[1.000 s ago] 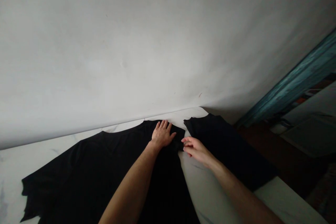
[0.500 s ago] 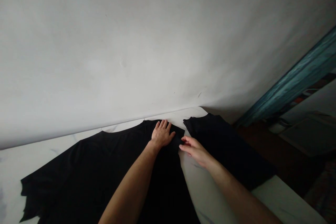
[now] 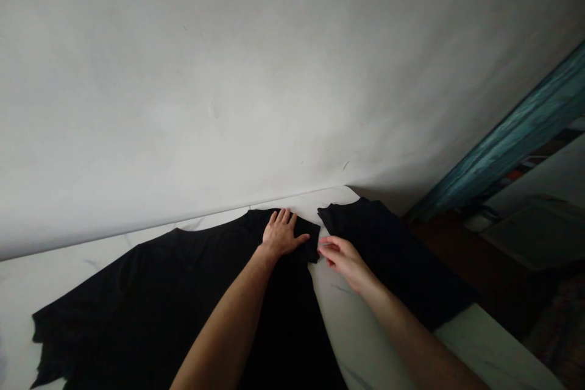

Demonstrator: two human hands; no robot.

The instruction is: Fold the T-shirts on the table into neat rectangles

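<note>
On the head view I had a black shirt [image 3: 183, 298] spread across a white marble table [image 3: 493, 341], in the lower middle of the frame. My left hand [image 3: 281, 234] lay flat and wide on the shirt's upper edge, fingers spread. My right hand [image 3: 342, 262] was narrowed to a pinch right at the cloth's edge; I couldn't tell whether it held any. To its right lay more black cloth [image 3: 393, 256], below a white wall [image 3: 274, 73], with a teal curtain [image 3: 512, 146] at the upper right.
</note>
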